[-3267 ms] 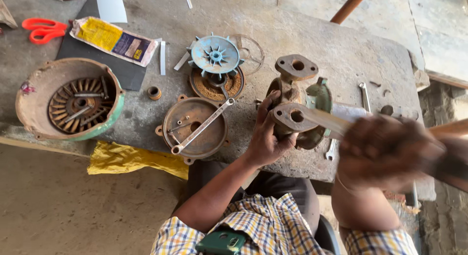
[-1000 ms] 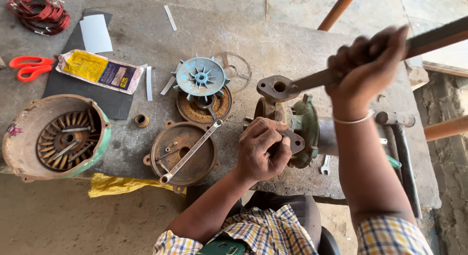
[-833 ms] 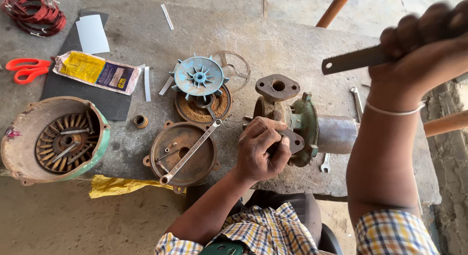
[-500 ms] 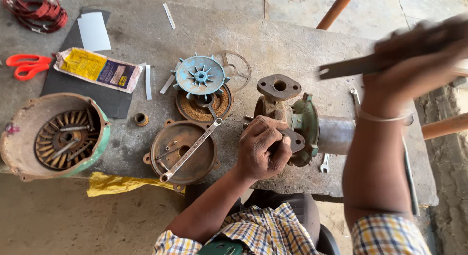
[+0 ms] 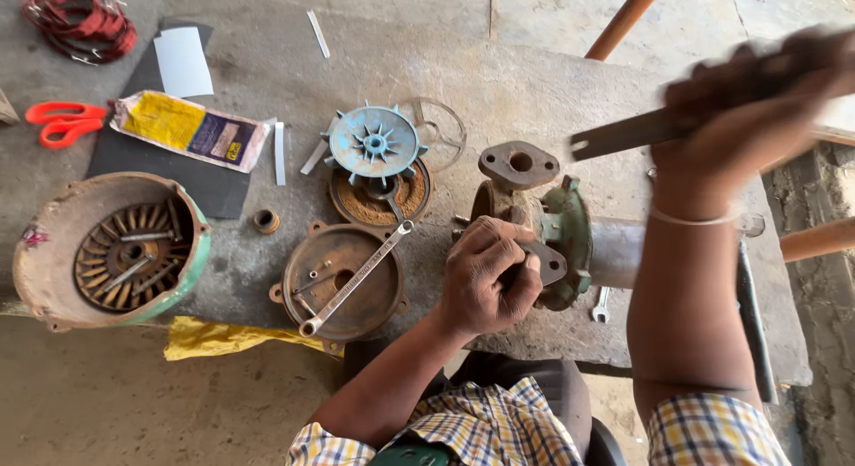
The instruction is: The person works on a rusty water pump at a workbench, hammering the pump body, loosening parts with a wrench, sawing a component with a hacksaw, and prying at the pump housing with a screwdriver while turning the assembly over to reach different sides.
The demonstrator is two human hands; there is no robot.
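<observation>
A rusty brown and green pump body (image 5: 554,226) with flanged ports lies on the concrete bench (image 5: 267,65). My left hand (image 5: 488,275) grips its near flange and holds it still. My right hand (image 5: 744,110) is raised above the pump at the upper right, motion-blurred, closed around a long flat metal bar (image 5: 623,132) that points left. A silver ring spanner (image 5: 356,277) lies across a round rusty end cover (image 5: 338,283) left of my left hand. A blue impeller (image 5: 374,144) sits on a rusty disc behind it.
A motor housing with windings (image 5: 111,251) sits at the bench's left edge, a yellow cloth (image 5: 223,337) hangs below. Orange scissors (image 5: 62,123), a yellow packet (image 5: 187,129), white paper (image 5: 183,61) and red wire (image 5: 80,21) lie at the far left. A small spanner (image 5: 601,304) lies by the pump.
My right hand has swung the flat bar up from the pump's top flange to high at the right. My left hand stays clamped on the near flange.
</observation>
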